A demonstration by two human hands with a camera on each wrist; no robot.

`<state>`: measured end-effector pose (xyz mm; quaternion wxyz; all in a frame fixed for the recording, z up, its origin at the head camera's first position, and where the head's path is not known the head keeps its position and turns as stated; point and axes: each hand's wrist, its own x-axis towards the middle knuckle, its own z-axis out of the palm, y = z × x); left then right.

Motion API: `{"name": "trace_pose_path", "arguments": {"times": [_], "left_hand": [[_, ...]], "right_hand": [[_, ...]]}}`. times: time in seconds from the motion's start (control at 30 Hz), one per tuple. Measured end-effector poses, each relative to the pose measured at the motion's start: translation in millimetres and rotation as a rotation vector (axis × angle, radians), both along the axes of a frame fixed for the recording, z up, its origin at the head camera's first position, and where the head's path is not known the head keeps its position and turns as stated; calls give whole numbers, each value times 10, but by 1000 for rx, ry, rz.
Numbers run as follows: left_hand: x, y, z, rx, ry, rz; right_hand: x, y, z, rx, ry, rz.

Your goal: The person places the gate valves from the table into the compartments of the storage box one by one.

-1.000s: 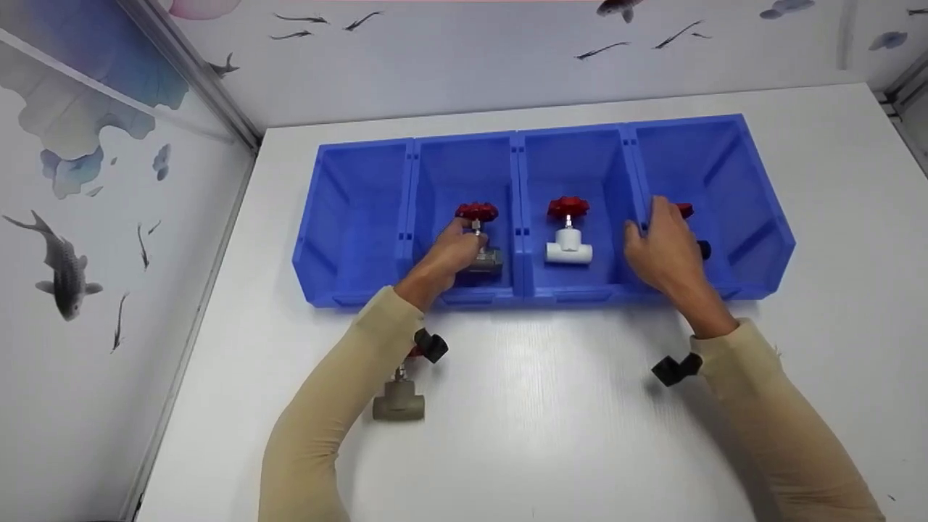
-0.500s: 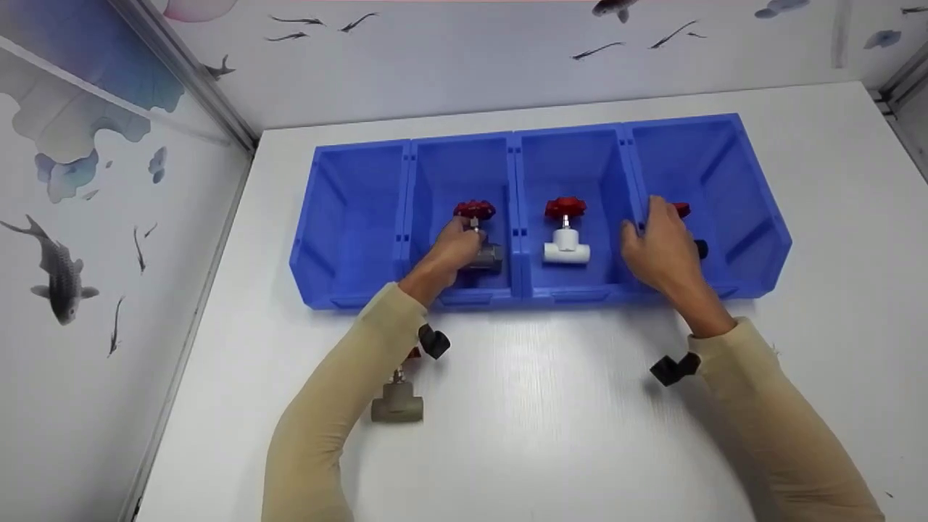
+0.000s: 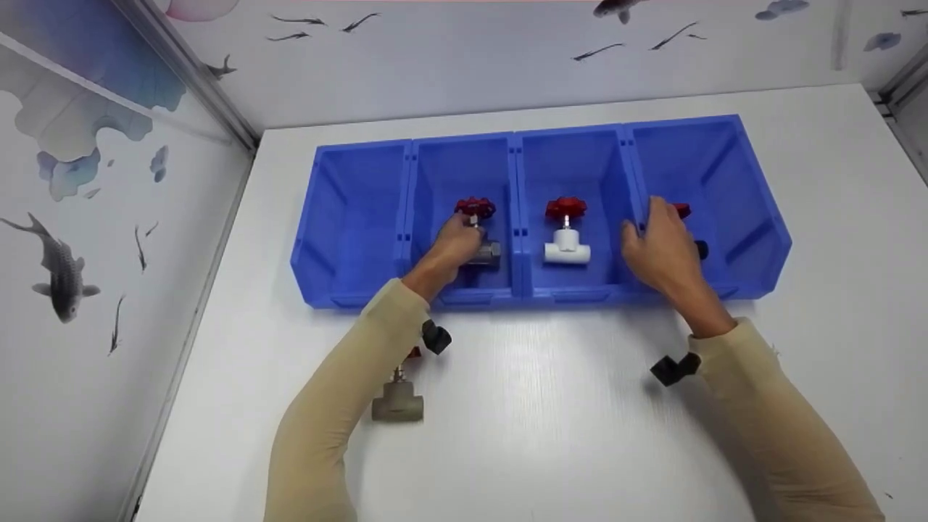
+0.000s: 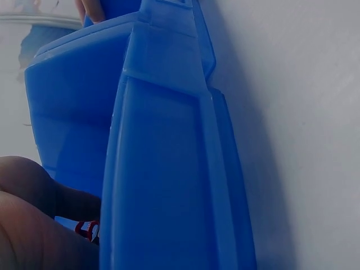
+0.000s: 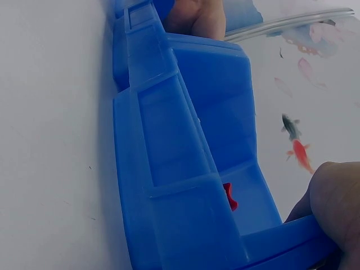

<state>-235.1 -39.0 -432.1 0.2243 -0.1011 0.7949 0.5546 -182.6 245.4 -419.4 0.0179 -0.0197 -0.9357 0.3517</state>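
Observation:
In the head view, my left hand (image 3: 451, 248) reaches into the second blue bin from the left and pinches a grey metal valve (image 3: 490, 254) with a red handwheel near its stem; the fingers partly cover it. My right hand (image 3: 663, 250) straddles the wall between the third and fourth bins, thumb on one side and fingers on the other. In the right wrist view this hand grips that bin wall (image 5: 298, 236). Behind it, in the fourth bin, a valve with a red handwheel (image 3: 682, 210) and a black end is mostly hidden.
A white valve (image 3: 567, 250) with a red handwheel stands in the third bin. On the table (image 3: 551, 420), a brownish-grey valve (image 3: 398, 402) lies in front of the bins, partly under the left sleeve. The leftmost bin (image 3: 355, 210) adjoins these. Printed panels stand behind and left.
The grey valve and my left hand have shifted very slightly toward the back of the second bin. My right hand keeps its place on the bin wall.

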Motion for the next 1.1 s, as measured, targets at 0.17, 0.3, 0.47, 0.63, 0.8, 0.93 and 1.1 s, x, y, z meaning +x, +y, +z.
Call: {"name": "trace_pose_path", "arguments": {"times": [0.17,0.3,0.47,0.63,0.8,0.93,1.1], "left_hand": [[-9,4,-18,6,2,7],[-7,6,-30,6,6,3],[-4,9,-29,7,6,7],[-15,24,-37,-13,15,11],[-11,27,-39,-33,30,8],[-1,20,-36,-33,45,-4],[1,27,-24,-55,60,-11]], "right_hand": [[11,-3,-2,4,0,-7],[16,-7,-9,8,9,-6],[17,-9,-6,9,16,-3],[11,-9,-7,0,11,-3],[12,-7,-7,-3,9,-6],[10,-7,-3,1,1,-6],[15,-5,2,-4,-6,-7]]}}
